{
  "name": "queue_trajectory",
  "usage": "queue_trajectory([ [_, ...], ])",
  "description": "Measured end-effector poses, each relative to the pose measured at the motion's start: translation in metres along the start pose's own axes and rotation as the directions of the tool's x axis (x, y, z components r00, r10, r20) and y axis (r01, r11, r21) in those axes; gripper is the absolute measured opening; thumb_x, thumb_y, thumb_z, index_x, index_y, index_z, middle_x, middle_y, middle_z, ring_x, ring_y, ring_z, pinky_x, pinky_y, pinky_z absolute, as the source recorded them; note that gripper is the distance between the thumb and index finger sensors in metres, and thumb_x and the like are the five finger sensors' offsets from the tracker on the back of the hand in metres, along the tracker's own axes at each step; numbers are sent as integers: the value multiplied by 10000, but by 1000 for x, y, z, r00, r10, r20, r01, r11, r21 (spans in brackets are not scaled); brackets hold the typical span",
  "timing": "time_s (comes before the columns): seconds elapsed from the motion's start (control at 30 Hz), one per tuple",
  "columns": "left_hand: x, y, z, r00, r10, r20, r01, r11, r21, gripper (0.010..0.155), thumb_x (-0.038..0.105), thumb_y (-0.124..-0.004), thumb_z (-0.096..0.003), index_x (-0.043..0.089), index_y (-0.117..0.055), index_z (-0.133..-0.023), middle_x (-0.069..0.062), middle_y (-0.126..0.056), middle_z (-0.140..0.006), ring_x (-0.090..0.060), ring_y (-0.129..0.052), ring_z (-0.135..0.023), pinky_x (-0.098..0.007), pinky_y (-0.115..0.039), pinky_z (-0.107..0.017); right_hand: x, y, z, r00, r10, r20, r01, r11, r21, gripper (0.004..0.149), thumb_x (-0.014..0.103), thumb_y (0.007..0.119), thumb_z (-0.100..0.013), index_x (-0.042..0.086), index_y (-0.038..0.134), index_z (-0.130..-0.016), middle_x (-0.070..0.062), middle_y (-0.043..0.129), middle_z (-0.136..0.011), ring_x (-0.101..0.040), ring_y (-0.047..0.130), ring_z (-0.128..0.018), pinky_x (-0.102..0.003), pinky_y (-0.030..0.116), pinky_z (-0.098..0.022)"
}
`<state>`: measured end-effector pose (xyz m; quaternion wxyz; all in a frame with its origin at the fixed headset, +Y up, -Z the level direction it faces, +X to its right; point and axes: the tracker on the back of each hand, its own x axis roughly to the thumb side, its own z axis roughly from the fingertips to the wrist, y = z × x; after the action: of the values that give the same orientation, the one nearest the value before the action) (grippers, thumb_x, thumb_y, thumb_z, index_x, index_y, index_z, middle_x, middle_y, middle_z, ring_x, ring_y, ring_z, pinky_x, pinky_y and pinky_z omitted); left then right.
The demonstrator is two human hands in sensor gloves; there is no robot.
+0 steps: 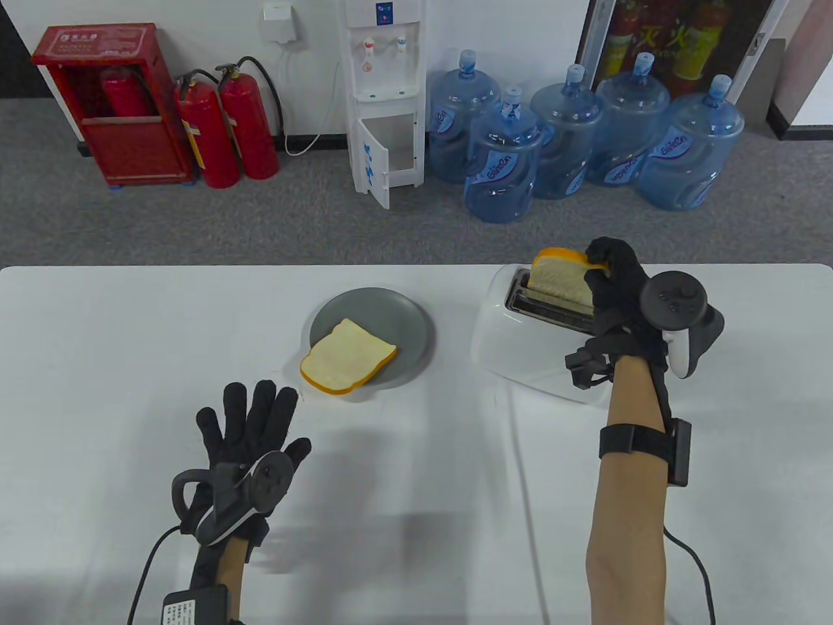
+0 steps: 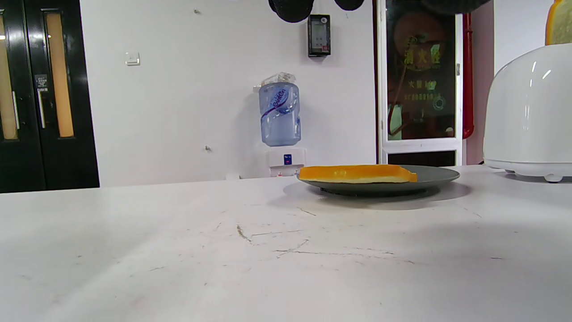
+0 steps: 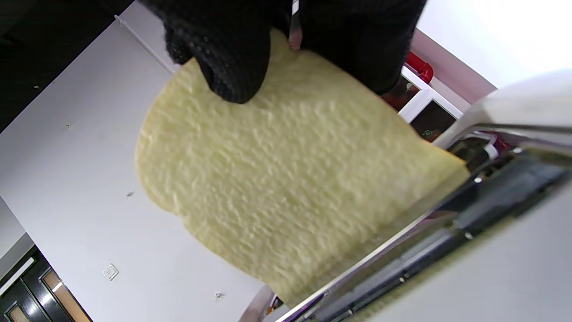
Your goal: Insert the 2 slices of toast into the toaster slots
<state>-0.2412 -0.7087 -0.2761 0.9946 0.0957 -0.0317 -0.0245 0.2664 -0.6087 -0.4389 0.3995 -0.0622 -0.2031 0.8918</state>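
R hand [image 1: 615,286] fingers [image 3: 228,58] pinch the top edge of one toast slice [image 1: 559,277] — thumb on the pale crumb face, other fingers over the orange crust. Slice stands upright, lower edge already inside a slot of the white toaster [image 1: 520,338], most of it still above the rim. Which slot: looks like the far one in the table view, can't be sure. Toaster sits on the white surface [image 1: 416,521], right of centre.

L hand [image 1: 250,430] fingers straight & spread wide, holding nothing, palm down low over the surface near the front-left. Just beyond its fingertips — 2nd toast slice [image 1: 348,355] lying flat on a grey plate [image 1: 403,319], one corner overhanging the plate's near-left rim. Plate is left of the toaster, apart from it.
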Motion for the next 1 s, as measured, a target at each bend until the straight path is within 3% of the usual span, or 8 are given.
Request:
queue_trajectory([
  [1.0,-1,-1,0,1000,-2,5,2,1000,-15,716,643,-551,-545,417,-311,-1182,63,-320,-1279,-376,-246,-1213,-649,-277,-809,-7,9,1,997,67,-40,-65,997,44,468,188,800,-643,374,646,-1043,38,718,-1154,-344,834,-1059,-550,725,-792],
])
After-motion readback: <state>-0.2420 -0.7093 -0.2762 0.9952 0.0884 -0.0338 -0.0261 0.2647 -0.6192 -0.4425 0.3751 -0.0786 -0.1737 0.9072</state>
